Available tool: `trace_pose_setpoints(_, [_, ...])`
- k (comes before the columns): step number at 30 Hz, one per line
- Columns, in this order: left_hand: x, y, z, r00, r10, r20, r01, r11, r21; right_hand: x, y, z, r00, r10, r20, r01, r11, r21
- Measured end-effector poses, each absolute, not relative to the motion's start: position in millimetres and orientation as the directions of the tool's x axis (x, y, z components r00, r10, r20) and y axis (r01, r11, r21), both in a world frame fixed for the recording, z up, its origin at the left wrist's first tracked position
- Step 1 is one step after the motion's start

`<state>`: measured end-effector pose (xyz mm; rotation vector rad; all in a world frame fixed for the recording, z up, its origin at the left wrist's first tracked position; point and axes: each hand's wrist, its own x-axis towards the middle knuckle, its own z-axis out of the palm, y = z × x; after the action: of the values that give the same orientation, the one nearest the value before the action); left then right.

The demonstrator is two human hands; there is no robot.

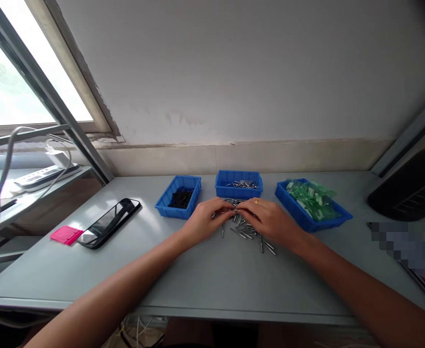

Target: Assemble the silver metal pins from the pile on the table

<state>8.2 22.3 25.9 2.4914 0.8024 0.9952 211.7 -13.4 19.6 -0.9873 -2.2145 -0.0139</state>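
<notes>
over loose metal pins [250,233], both hands [239,217] meet; no writing legible.

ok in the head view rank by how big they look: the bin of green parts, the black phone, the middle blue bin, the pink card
1. Bin of green parts, though it sits angled.
2. Black phone, nearly as long but narrower; nearer the camera, so unsure against the bin.
3. Middle blue bin, farther back.
4. Pink card, clearly smallest.
</notes>
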Motion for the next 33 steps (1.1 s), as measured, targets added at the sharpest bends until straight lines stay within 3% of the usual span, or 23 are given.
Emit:
trace_pose_setpoints(12, [2.1, 28.1, 25.0, 0.542, 0.673, 0.503, 0.42, -0.736, 0.532, 210.5, -9.5, 20.9, -0.409, 0.718, 0.564, 0.663, 0.658, -0.357])
trace_pose_setpoints(18, [1.6, 29.4, 23.3, 0.543, 0.68, 0.491, 0.424, -0.728, 0.539, 210.0, -8.9, 21.7, -0.522, 0.694, 0.495, 0.649, 0.7, -0.297])
trace_pose_setpoints(33, [-1.1, 25.8, 31.7, 0.576, 0.624, 0.528, 0.335, -0.77, 0.544, 216.0, -7.6, 27.7, -0.528, 0.527, 0.666, 0.528, 0.818, -0.228])
